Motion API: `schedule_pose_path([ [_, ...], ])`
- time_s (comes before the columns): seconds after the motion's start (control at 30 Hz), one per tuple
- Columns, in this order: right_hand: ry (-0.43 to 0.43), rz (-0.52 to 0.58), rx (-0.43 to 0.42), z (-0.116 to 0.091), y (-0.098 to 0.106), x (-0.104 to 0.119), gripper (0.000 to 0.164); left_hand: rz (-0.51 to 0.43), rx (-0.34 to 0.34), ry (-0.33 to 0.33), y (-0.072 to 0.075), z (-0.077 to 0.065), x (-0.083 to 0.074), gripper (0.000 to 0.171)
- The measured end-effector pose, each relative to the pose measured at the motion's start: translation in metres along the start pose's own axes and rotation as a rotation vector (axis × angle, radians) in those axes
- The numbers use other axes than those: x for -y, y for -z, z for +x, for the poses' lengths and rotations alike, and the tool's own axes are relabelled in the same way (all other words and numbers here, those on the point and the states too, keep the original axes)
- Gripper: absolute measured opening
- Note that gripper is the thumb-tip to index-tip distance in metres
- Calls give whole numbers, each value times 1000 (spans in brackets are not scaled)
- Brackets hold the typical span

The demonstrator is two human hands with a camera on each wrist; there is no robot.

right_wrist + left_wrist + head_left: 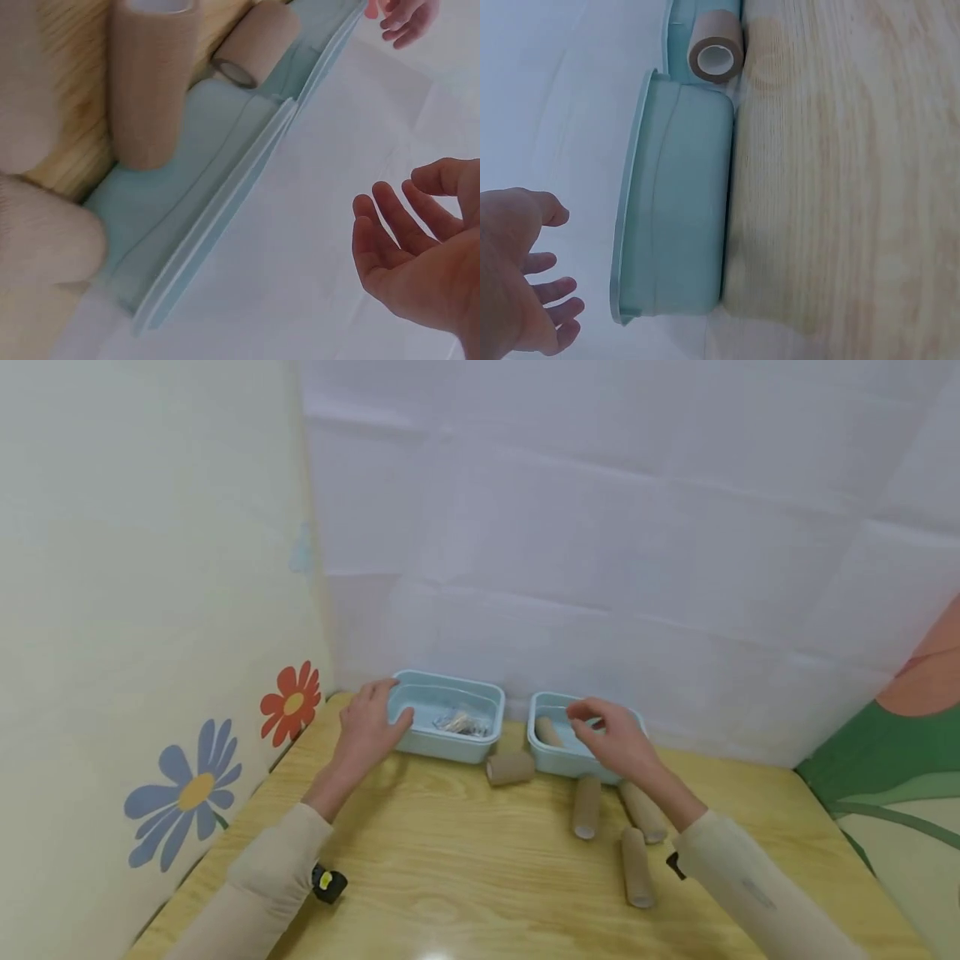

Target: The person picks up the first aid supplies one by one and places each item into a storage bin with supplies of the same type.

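My left hand [367, 727] is at the left end of a light-blue plastic bin [450, 746], thumb and fingers spread around its rim; in the left wrist view it holds nothing. Inside that bin lies a small heap of clear, shiny packets [461, 723], too small to identify. Over a second light-blue bin [562, 765] hovers my right hand [618, 742], empty, its fingers loosely bent. One cardboard tube [548, 732] leans inside this second bin. Another cardboard tube [510, 768] lies on the table in front of the gap between the bins.
Three more cardboard tubes, among them one tube [587, 807] and the nearest one [637, 868], lie before the right bin on the wooden table [450, 860]. A white sheet [525, 527] hangs behind the bins. A flower-patterned wall [150, 610] stands on the left.
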State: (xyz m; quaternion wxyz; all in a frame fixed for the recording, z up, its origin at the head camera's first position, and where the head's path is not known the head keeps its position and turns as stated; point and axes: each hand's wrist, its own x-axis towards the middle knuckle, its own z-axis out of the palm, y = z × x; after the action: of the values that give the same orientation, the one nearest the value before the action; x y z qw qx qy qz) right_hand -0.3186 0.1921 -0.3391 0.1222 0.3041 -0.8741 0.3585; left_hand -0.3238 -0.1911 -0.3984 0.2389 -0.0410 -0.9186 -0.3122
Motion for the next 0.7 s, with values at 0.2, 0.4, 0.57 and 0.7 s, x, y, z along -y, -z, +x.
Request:
schedule_pose_path([
  [0.2, 28, -101, -65, -19, 5, -22, 23, 32, -62, -101, 4, -3, 2, 49],
  [0.4, -37, -92, -114, -36, 14, -44, 28, 73, -117, -227, 5, -3, -1, 44],
  [0.57, -166, -15, -206, -48, 22, -53, 31, 89, -138, -302, 8, -5, -4, 41],
  [0.7, -248, 36, -238, -52, 23, -63, 37, 73, -119, -313, 9, -9, -2, 41],
])
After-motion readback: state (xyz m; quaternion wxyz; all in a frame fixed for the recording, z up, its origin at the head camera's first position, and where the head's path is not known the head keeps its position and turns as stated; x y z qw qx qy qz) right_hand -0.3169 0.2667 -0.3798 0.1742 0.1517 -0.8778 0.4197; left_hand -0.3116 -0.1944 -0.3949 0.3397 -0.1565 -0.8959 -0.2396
